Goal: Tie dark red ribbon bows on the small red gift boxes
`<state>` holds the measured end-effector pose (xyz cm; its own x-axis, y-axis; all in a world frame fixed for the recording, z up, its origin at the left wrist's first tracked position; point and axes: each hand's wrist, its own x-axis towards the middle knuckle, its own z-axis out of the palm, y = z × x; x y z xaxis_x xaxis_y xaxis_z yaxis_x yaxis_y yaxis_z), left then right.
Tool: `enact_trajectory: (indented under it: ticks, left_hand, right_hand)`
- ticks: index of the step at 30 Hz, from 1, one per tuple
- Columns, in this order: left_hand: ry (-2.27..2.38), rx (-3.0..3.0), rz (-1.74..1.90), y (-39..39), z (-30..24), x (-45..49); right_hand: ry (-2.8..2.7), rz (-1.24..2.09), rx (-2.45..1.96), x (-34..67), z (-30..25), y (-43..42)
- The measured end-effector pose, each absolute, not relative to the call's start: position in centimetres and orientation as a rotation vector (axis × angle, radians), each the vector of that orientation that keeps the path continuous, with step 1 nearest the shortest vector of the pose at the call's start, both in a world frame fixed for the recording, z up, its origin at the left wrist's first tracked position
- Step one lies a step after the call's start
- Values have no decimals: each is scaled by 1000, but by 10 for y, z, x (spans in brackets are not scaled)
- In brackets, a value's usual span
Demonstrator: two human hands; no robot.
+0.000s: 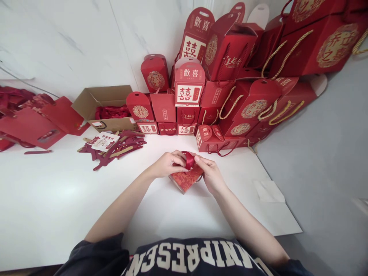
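A small red patterned gift box [185, 180] sits on the white table [57, 199] in front of me. A dark red ribbon [189, 159] loops over its top. My left hand [168, 164] pinches the ribbon from the left, fingers closed. My right hand [208, 172] pinches the ribbon's other side and rests against the box's right edge, fingers closed too.
Stacked red gift boxes and bags with gold rope handles [230, 88] fill the back and right. An open cardboard box [106, 107] holds red ribbons. Flat red card pieces [115, 145] lie left of centre. Flat red bags [34, 122] lie at far left. The table's right edge [276, 188] is near.
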<state>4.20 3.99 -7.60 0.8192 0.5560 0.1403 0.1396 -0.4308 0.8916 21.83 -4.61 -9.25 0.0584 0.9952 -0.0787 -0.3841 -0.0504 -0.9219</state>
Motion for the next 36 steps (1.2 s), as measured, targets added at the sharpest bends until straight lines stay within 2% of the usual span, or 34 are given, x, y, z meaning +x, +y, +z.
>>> enact_trajectory:
  ticks: [5, 11, 14, 20, 28, 33, 36]
  left_hand:
    - [557, 1928, 524, 38, -75, 42]
    - [598, 1889, 518, 39, -76, 42]
    - [611, 1889, 494, 40, -74, 43]
    - [603, 1839, 480, 38, -64, 43]
    - [670, 1873, 414, 33, -54, 47]
    - [671, 1955, 429, 35, -61, 47]
    - [663, 1992, 455, 37, -65, 47]
  right_hand:
    - [-623, 1316, -981, 224, -95, -46]
    - [-610, 1052, -937, 229, -93, -57]
    - [-898, 887, -953, 227, -82, -71]
    - [-1834, 382, -879, 201, -59, -88]
    - [-2563, -331, -663, 163, -76, -73]
    - [-2602, -318, -673, 158, -80, -69]
    - [-2576, -136, -647, 165, -72, -66]
